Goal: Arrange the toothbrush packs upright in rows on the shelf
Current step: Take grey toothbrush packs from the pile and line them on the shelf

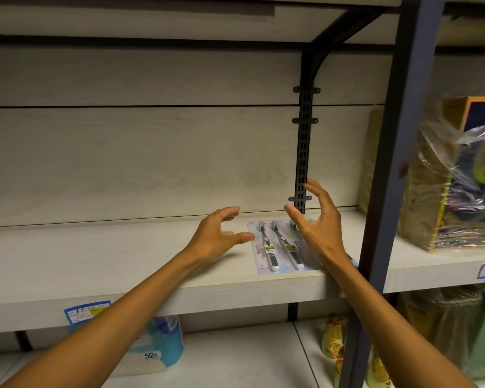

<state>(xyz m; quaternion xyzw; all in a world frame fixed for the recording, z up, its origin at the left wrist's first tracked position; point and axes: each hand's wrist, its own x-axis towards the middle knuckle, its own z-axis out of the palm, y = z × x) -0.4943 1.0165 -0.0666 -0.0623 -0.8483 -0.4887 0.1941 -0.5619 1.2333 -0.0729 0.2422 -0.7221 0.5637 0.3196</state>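
Both forearms reached up from the bottom of the view toward the shelf [140, 256]. Left hand [217, 233] hovered above the bare board just left of the toothbrush packs [277, 247], fingers loosely curved, thumb pointing toward the card edge, holding nothing. Right hand [315, 217] was raised over the packs' right side — fingers spread and arched, thumb apart, also holding nothing; no contact with the card was visible.

The packs lay flat, face up, near the front edge at the right end of the shelf, just in front of the black slotted upright [304, 152]. Several brushes showed under clear blisters; how many separate cards made up the pile could not be told, since the right hand covered part of it.

Handling judgement: light, thin card backing, likely to flex; blister fronts smooth and probably slippery. Best hold looked to be the two long card edges, one hand per side — not the blisters. Standing upright, such narrow packs would probably tip without support from the back panel or neighbours.
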